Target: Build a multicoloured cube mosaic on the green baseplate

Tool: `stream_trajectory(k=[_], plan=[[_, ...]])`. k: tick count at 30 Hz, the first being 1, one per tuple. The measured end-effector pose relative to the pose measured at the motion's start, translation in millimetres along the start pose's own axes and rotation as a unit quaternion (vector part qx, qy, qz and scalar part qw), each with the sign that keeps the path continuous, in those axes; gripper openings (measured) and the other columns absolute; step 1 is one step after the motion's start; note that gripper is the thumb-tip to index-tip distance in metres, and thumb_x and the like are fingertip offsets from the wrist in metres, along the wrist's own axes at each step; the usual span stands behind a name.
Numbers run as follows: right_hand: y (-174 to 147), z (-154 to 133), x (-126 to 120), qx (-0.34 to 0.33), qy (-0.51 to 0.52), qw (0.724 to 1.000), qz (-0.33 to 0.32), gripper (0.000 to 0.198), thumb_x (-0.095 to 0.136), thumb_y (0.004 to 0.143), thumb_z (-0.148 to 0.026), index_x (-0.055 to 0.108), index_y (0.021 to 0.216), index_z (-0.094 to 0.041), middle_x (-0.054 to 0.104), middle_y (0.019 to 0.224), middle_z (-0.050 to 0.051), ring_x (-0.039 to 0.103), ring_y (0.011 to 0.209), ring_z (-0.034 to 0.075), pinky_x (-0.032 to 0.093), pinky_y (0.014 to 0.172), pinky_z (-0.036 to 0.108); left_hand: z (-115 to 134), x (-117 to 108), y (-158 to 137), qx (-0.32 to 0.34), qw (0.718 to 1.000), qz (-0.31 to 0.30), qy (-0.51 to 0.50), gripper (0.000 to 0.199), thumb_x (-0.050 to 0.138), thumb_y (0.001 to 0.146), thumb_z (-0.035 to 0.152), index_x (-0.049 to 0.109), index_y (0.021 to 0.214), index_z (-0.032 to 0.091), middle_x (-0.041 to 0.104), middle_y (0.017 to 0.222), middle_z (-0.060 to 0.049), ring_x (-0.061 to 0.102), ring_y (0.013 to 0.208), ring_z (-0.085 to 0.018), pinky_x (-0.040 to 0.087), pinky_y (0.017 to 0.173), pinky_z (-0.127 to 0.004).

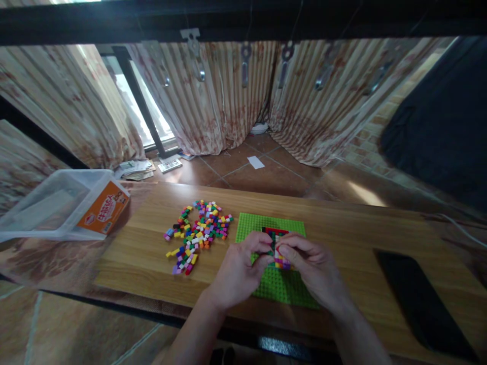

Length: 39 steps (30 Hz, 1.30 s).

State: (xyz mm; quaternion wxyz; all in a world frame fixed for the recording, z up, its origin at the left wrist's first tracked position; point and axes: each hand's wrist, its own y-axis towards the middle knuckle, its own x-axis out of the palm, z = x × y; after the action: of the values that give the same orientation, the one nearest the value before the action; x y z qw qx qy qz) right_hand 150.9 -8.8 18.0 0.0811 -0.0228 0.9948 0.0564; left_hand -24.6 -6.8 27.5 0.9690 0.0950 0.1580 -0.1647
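Note:
Both of my hands meet over a green studded baseplate (285, 289) on the wooden board. Small toy bricks (281, 262) in white, pink, yellow, purple and orange are grouped on it between my hands, and a row of red and black bricks (277, 230) lies just beyond. My left hand (241, 268) has thumb and fingers curled in at the left of the bricks; what its fingertips hold, if anything, is too small to make out. With thumb and forefinger my right hand (317, 268) pinches a small reddish brick (280, 249) above the group. My fingers partly cover the bricks.
Loose, many-coloured bricks (203, 228) lie scattered left of the baseplate. A clear plastic bin (64, 223) with an orange label stands at the far left. On the right lies a black flat object (422, 299). A dark bar with metal hooks crosses above.

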Motion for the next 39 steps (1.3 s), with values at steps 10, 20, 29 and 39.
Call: stream_trajectory(k=[10,20,29,39], plan=[[6,19,-16,-0.035,-0.121,0.982,0.144,0.014,0.072,0.079,-0.041,0.077,0.077,-0.028,0.068,0.096,0.004,0.063,0.095,0.024,0.05,0.086,0.042,-11,-3,0,-0.044,0.995,-0.046,0.081,0.02,0.047,0.091,0.015,0.06,0.106,0.019,0.066,0.083,-0.001,0.061,0.076,-0.015,0.043,0.068,-0.024],[5,24,1,-0.042,-0.266,0.957,0.113,0.014,0.07,0.078,-0.043,0.077,0.074,-0.03,0.064,0.114,0.005,0.055,0.112,0.029,0.042,0.098,0.05,-8,-5,0,-0.05,0.992,-0.084,0.078,0.035,0.045,0.089,0.016,0.067,0.117,0.021,0.072,0.092,-0.002,0.064,0.079,-0.016,0.046,0.072,-0.024],[6,26,7,0.004,-0.229,0.961,0.156,0.02,0.07,0.074,-0.044,0.073,0.076,-0.025,0.066,0.11,0.009,0.061,0.105,0.028,0.045,0.096,0.05,-2,-10,-1,-0.057,0.983,-0.129,0.118,0.051,0.047,0.083,0.016,0.061,0.132,0.019,0.065,0.068,0.0,0.055,0.057,-0.014,0.043,0.061,-0.023],[5,36,-2,0.074,-0.126,0.979,0.14,0.03,0.066,0.08,-0.047,0.074,0.095,-0.021,0.07,0.112,0.01,0.066,0.103,0.026,0.053,0.09,0.046,-4,-8,-1,-0.05,0.981,-0.141,0.123,0.058,0.047,0.08,0.014,0.057,0.137,0.022,0.067,0.069,0.0,0.058,0.058,-0.015,0.043,0.059,-0.023]])
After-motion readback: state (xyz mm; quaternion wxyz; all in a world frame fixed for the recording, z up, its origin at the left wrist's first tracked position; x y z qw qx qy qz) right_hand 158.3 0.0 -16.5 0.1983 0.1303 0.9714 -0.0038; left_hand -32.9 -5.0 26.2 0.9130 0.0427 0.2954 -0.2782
